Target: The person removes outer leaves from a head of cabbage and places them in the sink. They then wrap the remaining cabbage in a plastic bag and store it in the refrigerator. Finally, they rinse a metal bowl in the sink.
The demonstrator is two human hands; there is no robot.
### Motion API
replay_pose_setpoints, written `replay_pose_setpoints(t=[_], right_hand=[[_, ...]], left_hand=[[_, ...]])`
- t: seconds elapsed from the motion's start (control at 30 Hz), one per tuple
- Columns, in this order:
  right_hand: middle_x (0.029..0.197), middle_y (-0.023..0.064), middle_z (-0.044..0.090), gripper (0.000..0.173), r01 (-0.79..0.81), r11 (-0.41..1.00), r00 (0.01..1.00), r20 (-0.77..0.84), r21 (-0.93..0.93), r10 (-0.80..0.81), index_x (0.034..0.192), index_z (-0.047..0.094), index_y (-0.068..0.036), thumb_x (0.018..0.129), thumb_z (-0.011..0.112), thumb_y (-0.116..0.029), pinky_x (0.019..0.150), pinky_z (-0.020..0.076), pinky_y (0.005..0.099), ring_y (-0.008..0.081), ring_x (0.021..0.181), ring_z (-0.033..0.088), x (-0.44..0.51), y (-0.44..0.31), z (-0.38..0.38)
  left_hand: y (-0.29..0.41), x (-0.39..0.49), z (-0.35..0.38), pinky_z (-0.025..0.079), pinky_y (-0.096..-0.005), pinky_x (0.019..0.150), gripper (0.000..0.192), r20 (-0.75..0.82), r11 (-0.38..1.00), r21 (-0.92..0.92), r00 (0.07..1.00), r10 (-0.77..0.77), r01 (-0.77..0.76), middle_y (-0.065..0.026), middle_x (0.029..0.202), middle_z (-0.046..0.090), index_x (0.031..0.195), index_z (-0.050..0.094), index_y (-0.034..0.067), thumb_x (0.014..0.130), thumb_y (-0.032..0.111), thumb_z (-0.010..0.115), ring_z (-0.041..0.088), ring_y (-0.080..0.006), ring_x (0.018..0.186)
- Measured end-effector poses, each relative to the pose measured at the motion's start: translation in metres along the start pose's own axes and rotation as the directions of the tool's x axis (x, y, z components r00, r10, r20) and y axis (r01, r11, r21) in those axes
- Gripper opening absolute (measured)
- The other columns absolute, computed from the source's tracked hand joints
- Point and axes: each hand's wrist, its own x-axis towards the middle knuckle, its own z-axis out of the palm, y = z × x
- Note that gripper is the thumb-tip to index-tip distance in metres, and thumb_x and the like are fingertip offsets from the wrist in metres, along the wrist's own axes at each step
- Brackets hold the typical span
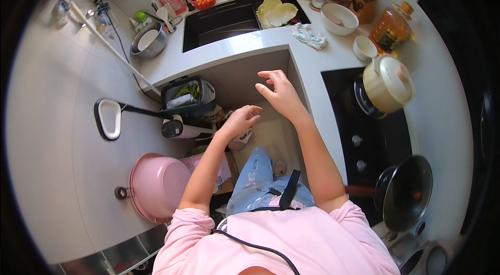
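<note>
Both hands are in the air in front of my body, below the near edge of the counter. My left hand (239, 121) has its fingers loosely bent and apart, with nothing in it, near the waste bin. Higher and to the right, my right hand (278, 93) holds nothing, its thumb apart from the curled fingers. Beyond them is a black sink (218, 23) with pale cabbage leaves (275, 12) at its right side. A crumpled cloth (309, 36) lies on the counter (250, 42) beside the sink.
At right, a lidded pot (386, 83) and a glass-lidded pan (408, 193) stand on the black hob (363, 119). A steel bowl (148, 41) sits left of the sink. Left of me are a waste bin (203, 109), a vacuum handle (108, 119) and a pink basin (162, 185) on the wall.
</note>
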Motion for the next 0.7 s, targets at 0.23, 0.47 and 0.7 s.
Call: replay_pose_setpoints(t=[0.23, 0.47, 0.7], right_hand=[[0.124, 0.015, 0.051, 0.049, -0.179, 0.98, 0.98, -0.109, -0.087, 0.169, 0.123, 0.058, -0.002, 0.09, 0.066, -0.037, 0.099, 0.0422, 0.0357, 0.0278, 0.117, 0.051, 0.161, 0.125, -0.022], [0.135, 0.0258, 0.042, 0.058, -0.305, 0.905, 0.906, -0.383, -0.296, 0.18, 0.131, 0.051, -0.002, 0.088, 0.064, -0.039, 0.107, 0.0336, 0.047, 0.0421, 0.127, 0.039, 0.377, 0.298, -0.028], [0.159, 0.0193, 0.013, 0.069, -0.501, 0.574, 0.865, -0.363, -0.648, 0.345, 0.151, 0.028, -0.019, 0.094, 0.049, -0.05, 0.116, 0.0127, 0.0566, 0.0451, 0.145, 0.01, 0.482, 0.412, 0.005]], left_hand=[[-0.03, 0.175, -0.115, 0.049, -0.037, 0.09, 0.029, -0.196, 0.968, 0.198, 0.961, 0.195, -0.156, -0.0124, 0.118, 0.061, 0.117, 0.064, 0.007, 0.089, 0.013, 0.062, 0.061, -0.0297, 0.107], [-0.079, 0.451, -0.129, 0.041, -0.0415, 0.105, 0.053, -0.215, 0.965, 0.141, 0.944, 0.25, -0.223, -0.0155, 0.148, 0.039, 0.139, 0.049, 0.016, 0.088, 0.013, 0.062, 0.044, -0.0381, 0.13], [-0.156, 0.628, -0.062, 0.02, -0.0553, 0.114, 0.067, -0.34, 0.842, 0.54, 0.915, 0.219, -0.001, -0.016, 0.156, 0.027, 0.148, 0.035, 0.01, 0.089, 0.031, 0.059, 0.021, -0.0354, 0.145]])
